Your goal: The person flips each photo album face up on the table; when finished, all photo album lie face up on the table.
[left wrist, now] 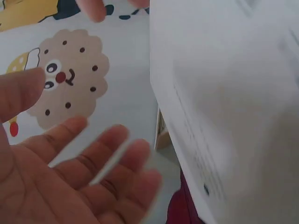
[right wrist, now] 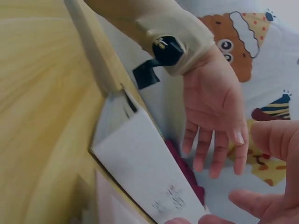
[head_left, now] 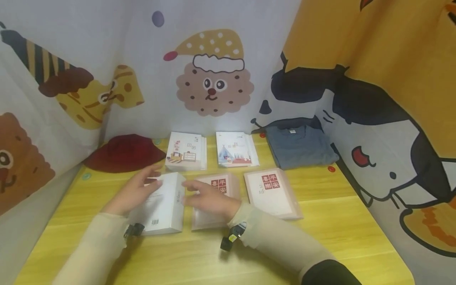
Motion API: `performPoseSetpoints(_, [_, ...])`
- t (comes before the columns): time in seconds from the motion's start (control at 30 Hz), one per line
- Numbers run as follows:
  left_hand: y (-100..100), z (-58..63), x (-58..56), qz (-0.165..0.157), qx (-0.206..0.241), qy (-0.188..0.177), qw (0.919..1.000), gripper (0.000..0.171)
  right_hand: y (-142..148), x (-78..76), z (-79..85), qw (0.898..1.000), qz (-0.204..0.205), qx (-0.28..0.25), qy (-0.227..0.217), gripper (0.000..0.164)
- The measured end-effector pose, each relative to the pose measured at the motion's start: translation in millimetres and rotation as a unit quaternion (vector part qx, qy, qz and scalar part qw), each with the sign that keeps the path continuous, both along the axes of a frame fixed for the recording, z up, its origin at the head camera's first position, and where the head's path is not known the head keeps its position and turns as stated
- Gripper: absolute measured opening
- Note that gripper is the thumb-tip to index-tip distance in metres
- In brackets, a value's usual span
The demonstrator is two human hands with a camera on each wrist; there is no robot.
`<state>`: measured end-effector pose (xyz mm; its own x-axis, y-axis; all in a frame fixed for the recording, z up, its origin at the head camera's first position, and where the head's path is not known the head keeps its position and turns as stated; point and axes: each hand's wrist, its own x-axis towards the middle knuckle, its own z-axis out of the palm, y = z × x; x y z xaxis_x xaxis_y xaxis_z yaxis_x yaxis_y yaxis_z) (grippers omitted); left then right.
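A thick white book [head_left: 164, 208] lies on the table with its barcode side up and its spine toward the right. My left hand [head_left: 133, 192] hovers at the upper left of it, fingers loosely spread and nothing in them, as the left wrist view also shows. By the book's upper right edge is my right hand [head_left: 210, 199], its fingertips close to the spine and its palm empty. The right hand and forearm partly cover a cream book [head_left: 221, 185] with red characters. Farther right lies a matching cream book [head_left: 272, 194], uncovered.
Along the back of the yellow table [head_left: 199, 257] are a dark red hat [head_left: 124, 152], two stacks of illustrated white books, the left stack [head_left: 185, 150] and the right stack [head_left: 235, 148], and a folded blue-grey shirt [head_left: 301, 146]. A cartoon-printed curtain [head_left: 142, 47] hangs behind.
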<state>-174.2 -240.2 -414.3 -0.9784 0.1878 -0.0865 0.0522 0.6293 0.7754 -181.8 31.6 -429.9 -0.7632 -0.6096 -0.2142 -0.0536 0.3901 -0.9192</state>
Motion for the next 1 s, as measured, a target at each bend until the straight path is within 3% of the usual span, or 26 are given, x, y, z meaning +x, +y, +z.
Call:
performPoseSetpoints(0.2, [-14,-2.8,3.3,0.007,-0.054,-0.034,0.9979,0.081,-9,6.4,-5.4,0.999,-0.005,-0.015,-0.043,0.069])
performPoseSetpoints(0.43, [-25,-7.8,6.8,0.006,-0.097,-0.068,0.9929,0.094,-17,9.5,-12.2,0.999,-0.008,-0.007,-0.047,0.071])
performPoseSetpoints(0.67, [-32,-7.1,11.5,-0.017,-0.098,-0.096,0.9904,0.097,-24,12.3,-15.7,0.994,-0.033,-0.048,-0.095,0.067])
performPoseSetpoints(0.87, [-33,-11.6,12.8,-0.039,-0.089,-0.098,0.9904,0.098,-29,12.5,-15.5,0.988,-0.064,-0.061,-0.126,0.064])
performPoseSetpoints(1.0, [-29,-13.9,11.7,-0.046,-0.082,-0.091,0.9914,0.098,-35,11.4,-18.2,0.977,-0.106,-0.105,-0.15,0.07])
